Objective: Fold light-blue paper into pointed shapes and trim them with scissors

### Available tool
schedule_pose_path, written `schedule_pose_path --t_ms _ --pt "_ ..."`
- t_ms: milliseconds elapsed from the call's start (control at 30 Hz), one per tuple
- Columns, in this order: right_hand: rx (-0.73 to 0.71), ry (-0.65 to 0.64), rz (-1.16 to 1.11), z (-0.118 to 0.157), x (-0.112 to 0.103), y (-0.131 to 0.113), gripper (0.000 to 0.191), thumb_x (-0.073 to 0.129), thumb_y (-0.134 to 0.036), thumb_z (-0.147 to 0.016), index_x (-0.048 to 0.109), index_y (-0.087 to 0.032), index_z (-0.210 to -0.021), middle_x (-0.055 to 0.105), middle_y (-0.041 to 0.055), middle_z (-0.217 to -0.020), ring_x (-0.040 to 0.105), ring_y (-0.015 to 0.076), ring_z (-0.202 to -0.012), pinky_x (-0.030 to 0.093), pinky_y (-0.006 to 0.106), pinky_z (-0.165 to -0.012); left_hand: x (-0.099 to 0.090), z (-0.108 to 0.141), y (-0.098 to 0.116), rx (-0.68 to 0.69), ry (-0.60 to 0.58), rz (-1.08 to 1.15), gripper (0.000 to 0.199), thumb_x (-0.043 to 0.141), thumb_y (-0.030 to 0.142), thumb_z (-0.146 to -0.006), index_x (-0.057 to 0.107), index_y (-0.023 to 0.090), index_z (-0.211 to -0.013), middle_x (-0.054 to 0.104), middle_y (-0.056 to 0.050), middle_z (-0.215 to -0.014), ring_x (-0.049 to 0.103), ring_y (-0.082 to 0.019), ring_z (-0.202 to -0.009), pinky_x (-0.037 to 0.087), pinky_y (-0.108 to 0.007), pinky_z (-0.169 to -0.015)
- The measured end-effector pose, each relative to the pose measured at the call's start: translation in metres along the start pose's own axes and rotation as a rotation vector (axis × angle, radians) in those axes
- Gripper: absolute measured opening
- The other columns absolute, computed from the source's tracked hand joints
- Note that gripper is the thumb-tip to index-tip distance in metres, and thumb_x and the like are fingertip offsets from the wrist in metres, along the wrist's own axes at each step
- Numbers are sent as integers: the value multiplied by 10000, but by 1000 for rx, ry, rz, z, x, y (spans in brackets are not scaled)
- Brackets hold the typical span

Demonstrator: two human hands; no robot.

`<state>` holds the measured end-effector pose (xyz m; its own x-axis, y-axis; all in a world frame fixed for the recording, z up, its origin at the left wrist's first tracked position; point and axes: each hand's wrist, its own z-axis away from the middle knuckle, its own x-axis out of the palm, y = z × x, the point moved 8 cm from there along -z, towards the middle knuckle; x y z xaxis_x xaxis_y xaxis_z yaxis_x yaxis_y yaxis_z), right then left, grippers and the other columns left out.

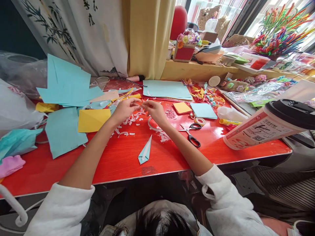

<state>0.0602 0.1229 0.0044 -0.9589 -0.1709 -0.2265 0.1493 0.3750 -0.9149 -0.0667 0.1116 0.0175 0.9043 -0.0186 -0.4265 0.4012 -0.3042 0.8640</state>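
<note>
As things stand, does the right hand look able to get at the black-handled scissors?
Likely yes: the black-handled scissors lie uncovered on the red table, just right of the right forearm, and nothing visible seems to block the right hand.

L hand (126, 108) & R hand (155, 110) nearly meet over paper scraps (135, 118) on red bench (167, 159); can't tell if they hold anything. Folded blue paper (145, 152) closer in, scissors (188, 129) to R, cup (264, 126) w/ black lid (292, 113) far R.

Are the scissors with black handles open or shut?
Open: the scissors lie with their blades spread and their handle loops apart.
</note>
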Motion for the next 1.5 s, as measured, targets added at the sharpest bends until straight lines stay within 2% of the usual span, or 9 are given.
schedule_pose_path --t_ms 133,267,467,633,767,933,1067,1500 --pt "-18 -4 -45 1 0 -3 122 545 -222 -809 641 -149 -795 605 13 -721 569 104 -658 512 188 -537 -1 0 -3 -30 24 62 289 628 226 -742 643 162 -1023 695 -55 -908 657 -197 -864 501 -337 -828" --pt "-32 -8 -91 1 -1 -2 118 530 -205 -821 633 -154 -795 618 10 -721 613 111 -702 545 220 -636 -1 0 -4 -37 23 121 258 604 216 -764 643 155 -1011 691 -45 -858 654 -186 -856 490 -351 -861" --pt "-53 41 39 1 -6 -3 115 531 -194 -828 631 -157 -785 656 6 -748 620 106 -716 507 216 -687 3 -1 -4 -7 -16 154 295 675 216 -696 649 148 -982 679 -57 -967 634 -187 -905 485 -345 -870" --pt "-52 47 58 2 -7 -7 101 558 -196 -813 636 -148 -769 654 6 -729 597 105 -686 485 214 -664 5 1 0 41 -35 87 277 661 233 -714 664 157 -980 679 -60 -1008 621 -193 -947 481 -327 -868" --pt "-63 49 39 1 -6 -6 88 569 -196 -805 631 -150 -763 659 15 -745 616 124 -713 494 241 -704 6 2 3 45 -33 65 273 645 208 -716 669 153 -982 682 -59 -1021 620 -185 -947 486 -313 -865" --pt "-23 57 -65 1 -6 -1 85 551 -177 -805 612 -167 -747 665 12 -771 652 139 -761 525 267 -761 7 1 0 11 10 138 285 656 196 -690 662 141 -969 685 -57 -992 623 -189 -942 482 -333 -888" --pt "-47 80 -99 2 -8 -5 85 548 -143 -795 611 -162 -741 665 19 -776 655 141 -775 534 271 -778 10 0 -2 39 57 223 292 664 222 -694 649 129 -970 674 -66 -990 615 -183 -942 487 -331 -884" --pt "-79 113 -34 7 -8 -14 126 525 -108 -791 640 -154 -768 685 30 -791 648 141 -788 518 267 -793 9 0 -11 31 200 383 281 669 183 -661 622 118 -930 628 -36 -844 599 -136 -824 505 -263 -759"
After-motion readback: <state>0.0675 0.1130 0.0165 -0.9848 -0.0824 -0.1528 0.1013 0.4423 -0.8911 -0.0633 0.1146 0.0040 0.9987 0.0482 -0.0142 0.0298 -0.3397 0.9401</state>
